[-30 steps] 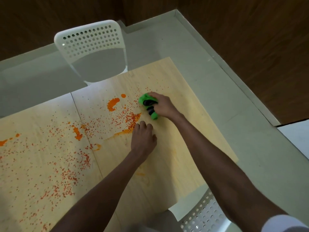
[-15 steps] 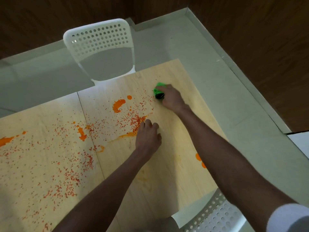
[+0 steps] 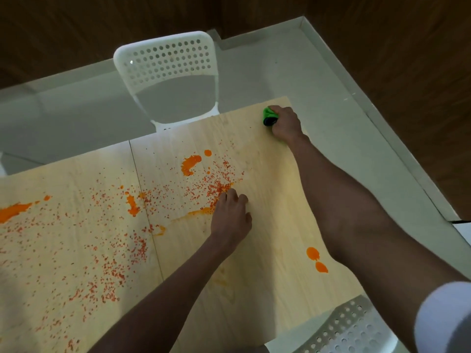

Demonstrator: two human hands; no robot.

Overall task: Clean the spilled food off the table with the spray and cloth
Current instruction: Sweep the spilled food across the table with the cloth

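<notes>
Right hand (image 3: 285, 123) fingers clamped on green cloth (image 3: 268, 115) at table (image 3: 267, 276) corner, left hand (image 3: 230, 217) fingers curled, resting on spill (image 3: 216, 187)

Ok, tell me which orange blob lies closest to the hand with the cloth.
The small round blob beside the big smear in mid-table. The pair under the right forearm and the far-left smear lie much farther from the right hand.
</notes>
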